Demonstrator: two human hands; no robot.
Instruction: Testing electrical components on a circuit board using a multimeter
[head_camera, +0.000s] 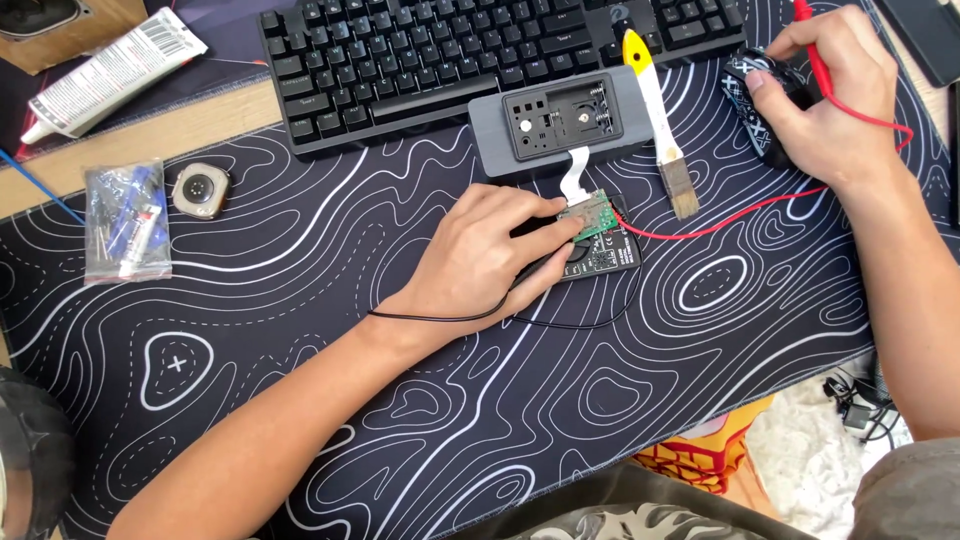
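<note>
We pressed our left hand (487, 255) down on the small green circuit board (590, 215) in the middle of the black patterned desk mat (300, 330), fingers together on it — just below the grey housing (560, 125). Our right hand (830, 95) lay curled over the mouse (765, 100), a red probe (815, 55) pinched between its fingers — beside the brush (660, 120).
</note>
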